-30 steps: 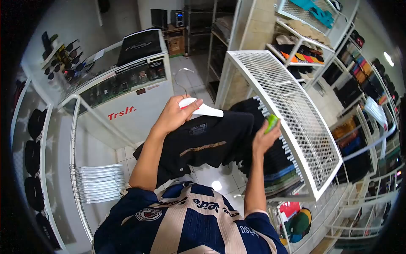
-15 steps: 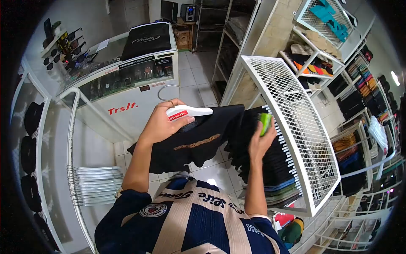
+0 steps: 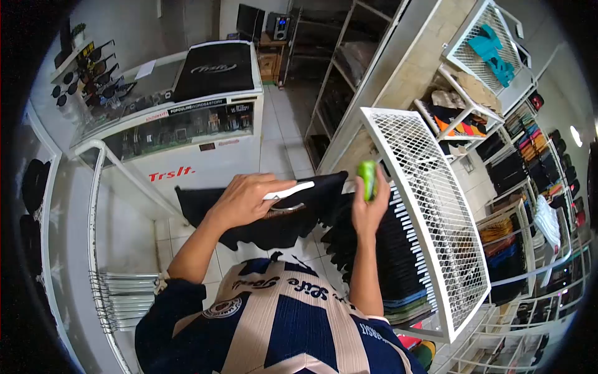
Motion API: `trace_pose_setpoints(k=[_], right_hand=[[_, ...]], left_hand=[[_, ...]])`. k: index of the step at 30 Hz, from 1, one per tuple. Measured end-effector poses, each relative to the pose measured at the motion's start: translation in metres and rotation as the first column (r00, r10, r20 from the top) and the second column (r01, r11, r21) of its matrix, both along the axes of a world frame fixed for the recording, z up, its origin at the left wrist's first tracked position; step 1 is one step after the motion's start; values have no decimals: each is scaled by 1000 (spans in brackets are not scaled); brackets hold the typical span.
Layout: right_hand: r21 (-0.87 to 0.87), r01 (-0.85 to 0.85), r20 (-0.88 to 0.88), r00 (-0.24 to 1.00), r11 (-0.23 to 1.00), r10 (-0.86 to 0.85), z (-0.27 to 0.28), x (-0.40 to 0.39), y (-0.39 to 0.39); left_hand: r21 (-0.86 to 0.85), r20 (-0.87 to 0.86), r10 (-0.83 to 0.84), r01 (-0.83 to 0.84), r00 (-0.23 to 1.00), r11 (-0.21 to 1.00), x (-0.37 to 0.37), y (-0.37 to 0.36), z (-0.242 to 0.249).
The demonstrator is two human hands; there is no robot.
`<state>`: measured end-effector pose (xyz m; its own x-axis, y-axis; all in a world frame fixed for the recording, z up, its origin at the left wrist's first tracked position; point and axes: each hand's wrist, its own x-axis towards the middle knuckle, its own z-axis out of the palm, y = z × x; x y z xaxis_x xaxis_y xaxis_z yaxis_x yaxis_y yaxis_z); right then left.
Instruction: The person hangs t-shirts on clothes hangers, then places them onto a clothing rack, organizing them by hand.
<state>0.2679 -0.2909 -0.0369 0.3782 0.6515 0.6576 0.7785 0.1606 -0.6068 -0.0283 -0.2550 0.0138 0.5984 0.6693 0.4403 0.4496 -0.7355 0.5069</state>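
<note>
My left hand [image 3: 244, 198] is closed round the middle of a white clothes hanger [image 3: 293, 190]. A black shirt [image 3: 202, 202] hangs from this hanger and spreads out below my knuckles. The hook now shows low, in front of the black cloth. My right hand [image 3: 369, 215] is wrapped round a small, rounded lime-green object [image 3: 367, 177], held upright; what kind of thing it is I cannot tell. That hand is just right of the shirt, near the row of dark garments [image 3: 380, 249] on a white rack [image 3: 430, 249].
At left, a white rail [image 3: 96, 237] carries several bare hangers [image 3: 131, 299]. Ahead stands a glass-front counter [image 3: 215, 168] with a black mat [image 3: 215, 68] and sunglasses [image 3: 103, 71] on it. Shelves of folded clothes [image 3: 529, 146] line the right side.
The hanger has tipped over in my left hand, its hook swinging from above the hand down to the front of the shirt. My right hand with the green object has moved slightly left.
</note>
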Motion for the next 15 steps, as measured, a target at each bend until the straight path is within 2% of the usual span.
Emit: trace_pose_setpoints(k=[1,3,4,5,6,7,8,9,11,12,13,15], right_hand=[[20,-152,58,987,988,150,16,-21,3],[-145,-339,35,937,929,347,33,-55,5],[-211,-326,94,931,921,352,30,-56,14],[-159,-287,94,948,945,304,11,-44,31],[-203,-179,65,978,963,196,-7,-24,45],[-245,-75,48,995,967,89,-22,0,62],[-298,64,101,994,953,-35,-44,28,76],[-343,201,156,975,918,-156,-60,44,82],[-299,108,0,994,948,-113,-34,32,81],[-227,27,-4,1000,973,-28,-14,7,76],[-144,-95,15,995,985,98,4,-23,70],[-210,-369,40,922,905,385,23,-66,59]], left_hand=[[50,-116,-17,23,993,999,2,4,-2],[114,-81,-48,57,996,992,3,13,-10],[157,-120,-16,35,993,987,-1,14,-11],[205,-157,18,15,987,979,-7,16,-10],[205,-155,24,8,988,979,-14,19,-13],[280,-130,40,-2,991,960,-22,22,-18],[353,-104,58,-18,993,935,-28,24,-23],[355,-99,75,-35,992,934,-33,25,-28],[390,-112,101,-50,989,919,-41,31,-38],[401,-130,108,-47,986,915,-42,35,-48],[384,-135,107,-47,985,922,-41,37,-51],[418,-158,73,0,985,909,-38,40,-53]])
